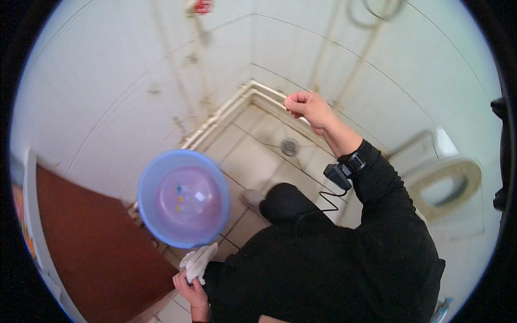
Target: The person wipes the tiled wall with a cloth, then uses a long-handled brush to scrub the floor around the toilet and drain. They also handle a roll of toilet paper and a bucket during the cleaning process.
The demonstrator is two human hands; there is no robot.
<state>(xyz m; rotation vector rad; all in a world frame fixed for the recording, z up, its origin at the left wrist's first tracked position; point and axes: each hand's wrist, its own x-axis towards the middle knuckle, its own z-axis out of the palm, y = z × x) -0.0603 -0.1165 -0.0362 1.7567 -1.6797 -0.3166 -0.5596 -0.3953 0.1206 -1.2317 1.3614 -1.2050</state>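
My left hand point(190, 291) grips a crumpled white cloth point(198, 262) at the lower left, just below a blue plastic basin point(147, 220). The basin has a pinkish inside with small yellow and blue printed marks. My right hand point(309, 108) is raised in front of the tiled wall, with fingers curled and thumb against the fingertips; whether something small is pinched there cannot be made out. A black device point(338, 176) with a cable is strapped at my right wrist.
A round floor drain point(289, 147) lies in the tiled floor. Pale pipes point(210, 123) run along the foot of the walls. A toilet with a raised seat ring point(470, 171) stands at the right. A brown panel point(97, 242) with a white edge fills the lower left.
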